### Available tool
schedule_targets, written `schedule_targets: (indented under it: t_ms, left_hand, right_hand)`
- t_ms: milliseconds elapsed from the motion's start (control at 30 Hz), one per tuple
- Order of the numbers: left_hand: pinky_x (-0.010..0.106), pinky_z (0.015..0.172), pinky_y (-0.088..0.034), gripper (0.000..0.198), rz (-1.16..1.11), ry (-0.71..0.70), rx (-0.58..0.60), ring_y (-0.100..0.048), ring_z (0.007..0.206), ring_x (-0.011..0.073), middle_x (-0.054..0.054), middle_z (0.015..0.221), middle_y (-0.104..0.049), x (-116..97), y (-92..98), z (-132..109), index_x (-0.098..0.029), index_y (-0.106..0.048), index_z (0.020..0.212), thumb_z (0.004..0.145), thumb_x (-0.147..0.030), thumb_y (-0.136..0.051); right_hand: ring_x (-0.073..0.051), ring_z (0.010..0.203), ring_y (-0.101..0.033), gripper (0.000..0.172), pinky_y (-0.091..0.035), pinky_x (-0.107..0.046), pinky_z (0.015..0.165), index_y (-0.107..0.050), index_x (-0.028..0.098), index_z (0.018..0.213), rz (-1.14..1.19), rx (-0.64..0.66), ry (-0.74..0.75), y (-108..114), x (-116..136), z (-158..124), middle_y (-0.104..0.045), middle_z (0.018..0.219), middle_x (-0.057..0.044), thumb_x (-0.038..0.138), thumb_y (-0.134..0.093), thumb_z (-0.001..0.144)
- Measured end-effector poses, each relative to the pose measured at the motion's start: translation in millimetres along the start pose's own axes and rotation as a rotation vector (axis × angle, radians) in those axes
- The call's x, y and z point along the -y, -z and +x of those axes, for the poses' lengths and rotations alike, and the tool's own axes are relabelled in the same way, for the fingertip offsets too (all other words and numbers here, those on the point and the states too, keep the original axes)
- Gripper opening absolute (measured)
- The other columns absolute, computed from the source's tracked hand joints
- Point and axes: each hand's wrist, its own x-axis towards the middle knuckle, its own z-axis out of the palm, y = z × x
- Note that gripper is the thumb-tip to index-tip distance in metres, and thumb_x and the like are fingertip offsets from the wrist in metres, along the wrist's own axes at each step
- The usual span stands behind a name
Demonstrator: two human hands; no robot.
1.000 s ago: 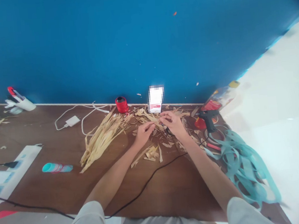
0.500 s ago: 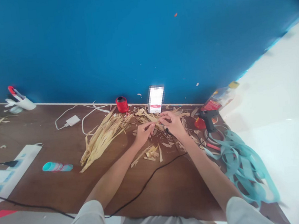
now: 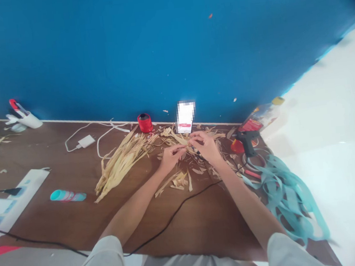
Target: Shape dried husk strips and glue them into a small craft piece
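My left hand (image 3: 171,157) and my right hand (image 3: 207,147) face each other low over a litter of pale dried husk scraps (image 3: 178,181). Both are closed in a pinch, and a thin piece of dried husk (image 3: 187,144) shows between the fingertips. Its full shape is too small to make out against the loose strips behind. A bundle of long straw-coloured dried husk strips (image 3: 120,166) lies to the left of my left hand.
A lit phone (image 3: 185,119) leans on the blue wall beside a red round container (image 3: 145,123). At right lie a black glue gun (image 3: 248,141) and looped teal ribbon (image 3: 290,197). A black cord (image 3: 174,219) crosses the table. Leftward are a teal tube (image 3: 67,195), charger (image 3: 85,141) and power strip (image 3: 28,195).
My left hand has shifted very slightly right, closer to my right hand. Both hands keep their pinch, and the things on the table stay where they were.
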Motion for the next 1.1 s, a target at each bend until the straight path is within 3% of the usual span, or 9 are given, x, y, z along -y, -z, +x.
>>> schedule_targets:
  t_ms: [567, 1100]
  left_hand:
    - [0.02, 0.046, -0.032, 0.033, 0.068, -0.024, 0.002, -0.045, 0.046, 0.0077, -0.001, 0.053, -0.054, 1.2, -0.4, -0.3, -0.012, -0.071, 0.092, 0.079, -0.041, -0.063]
    - [0.021, 0.045, -0.031, 0.033, 0.057, -0.045, -0.039, -0.041, 0.044, 0.0072, -0.003, 0.049, -0.05, 0.7, -0.5, -0.2, -0.012, -0.07, 0.087, 0.08, -0.043, -0.06]
  right_hand:
    - [-0.02, 0.079, -0.066, 0.024, -0.047, -0.032, 0.075, -0.059, 0.022, 0.101, -0.038, -0.002, -0.016, 0.4, -5.0, -0.1, -0.073, 0.086, -0.004, 0.036, -0.057, 0.082]
    - [-0.022, 0.074, -0.068, 0.028, -0.05, -0.032, 0.063, -0.059, 0.025, 0.101, 0.147, 0.023, -0.104, -1.2, -3.2, -1.4, -0.071, 0.088, -0.004, 0.046, -0.055, 0.083]
